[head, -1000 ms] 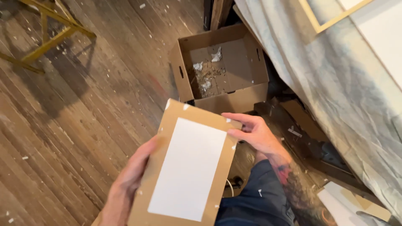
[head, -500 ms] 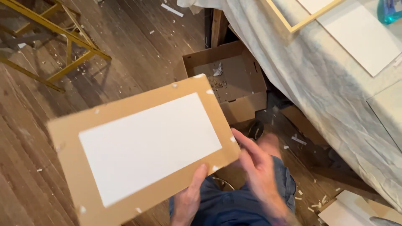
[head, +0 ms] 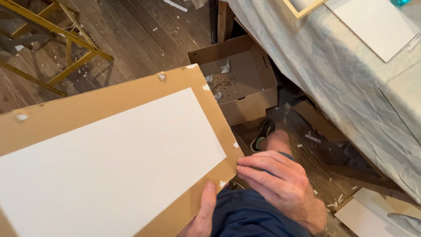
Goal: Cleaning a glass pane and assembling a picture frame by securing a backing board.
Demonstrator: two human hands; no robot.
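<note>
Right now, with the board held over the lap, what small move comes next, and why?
Probably pick at the paper scrap by the board corner: the right hand fingertips touch that edge, while the left hand thumb steadies it from below.

The brown backing board [head: 109, 149] with its white sheet [head: 105, 171] has swung from upright, a second ago, to lying crosswise, and now fills far more of the view, its left end running out of the picture. The left hand [head: 202, 215] has shifted from the board's left edge to the lower edge, thumb on the face. The right hand [head: 280, 186] has dropped from the upper right edge to the lower right corner, fingertips against the rim. The open cardboard box [head: 239, 81] now sits higher in the view.
</note>
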